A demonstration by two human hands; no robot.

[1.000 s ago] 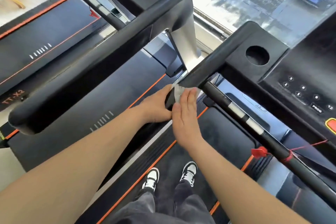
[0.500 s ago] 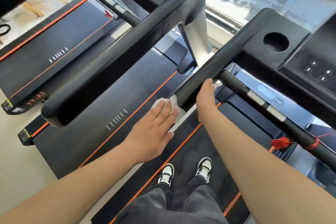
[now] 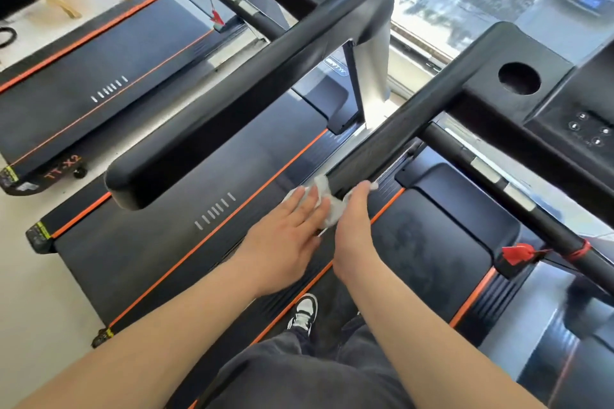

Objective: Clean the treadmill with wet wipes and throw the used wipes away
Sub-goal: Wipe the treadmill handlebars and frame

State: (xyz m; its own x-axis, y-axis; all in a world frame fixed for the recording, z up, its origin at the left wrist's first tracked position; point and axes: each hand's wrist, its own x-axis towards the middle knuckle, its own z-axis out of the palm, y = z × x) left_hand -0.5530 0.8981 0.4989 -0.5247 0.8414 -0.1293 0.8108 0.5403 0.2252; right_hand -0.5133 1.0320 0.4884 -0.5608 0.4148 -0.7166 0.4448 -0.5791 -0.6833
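Observation:
The black left handrail (image 3: 398,129) of the treadmill I stand on runs from the console (image 3: 581,103) down toward me. A crumpled white wet wipe (image 3: 327,209) is wrapped over the rail's near end. My left hand (image 3: 285,242) lies flat with straight fingers and presses the wipe from the left side. My right hand (image 3: 352,226) curls over the rail end from the right and grips the wipe against it. A scrap of white shows past its fingertips. How much of the wipe lies under the hands is hidden.
A black crossbar (image 3: 498,186) with a red safety clip (image 3: 516,254) runs to the right of my hands. The neighbouring treadmill's thick handrail (image 3: 232,103) lies close on the left, above its orange-striped belt (image 3: 212,219). My shoe (image 3: 304,312) stands on the belt below.
Both hands have slid with the wipe down the handrail, from the crossbar joint to its near end. The left hand went first, then the right followed.

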